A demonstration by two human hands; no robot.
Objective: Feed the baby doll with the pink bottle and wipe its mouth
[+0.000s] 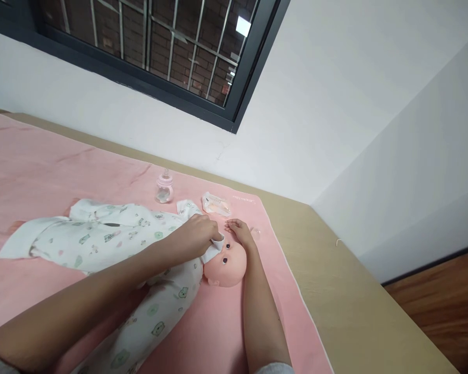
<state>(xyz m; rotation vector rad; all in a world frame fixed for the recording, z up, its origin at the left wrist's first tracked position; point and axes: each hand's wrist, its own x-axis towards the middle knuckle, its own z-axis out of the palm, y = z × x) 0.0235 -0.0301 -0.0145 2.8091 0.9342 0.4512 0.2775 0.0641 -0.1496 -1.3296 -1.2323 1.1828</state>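
A baby doll (230,267) lies on its back on a pink mat (214,317), dressed in a white outfit (132,234) printed with small green and pink figures. My left hand (198,234) is closed on a piece of white cloth (213,250) at the lower part of the doll's face, covering its mouth. Whether this cloth belongs to the outfit, I cannot tell. Around the top of the doll's head curves my right arm, with my right hand (238,230) beside the head, its fingers loosely stretched and holding nothing visible.
Beyond the doll, a baby bottle (164,188) with a pink collar stands on the mat. Right of it lies a clear packet (217,204). A small clear item (255,232) sits near my right wrist. The wooden surface (327,280) extends right; a white wall and barred window lie behind.
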